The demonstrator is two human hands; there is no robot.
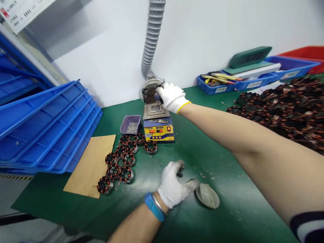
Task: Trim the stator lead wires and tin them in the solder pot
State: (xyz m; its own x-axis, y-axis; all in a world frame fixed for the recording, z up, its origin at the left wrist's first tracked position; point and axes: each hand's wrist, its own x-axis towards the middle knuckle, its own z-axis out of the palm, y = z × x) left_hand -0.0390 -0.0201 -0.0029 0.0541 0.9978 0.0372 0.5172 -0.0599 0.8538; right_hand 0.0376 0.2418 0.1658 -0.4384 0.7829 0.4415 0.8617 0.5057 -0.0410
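My right hand, in a white glove with a yellow cuff, reaches over the solder pot with its fingers wrapped round a small dark object. The yellow and blue front of the pot shows lit red digits. My left hand, gloved and with blackened fingertips, is low over the green table with thumb and fingers apart. Nothing shows between them. Beside its thumb lies a shallow round dish. Several wound stators stand to the left, next to a purple tray of small bits.
Stacked blue crates and a brown cardboard sheet are on the left. A grey hose hangs behind the pot. At right are a blue tool bin and a large heap of stators.
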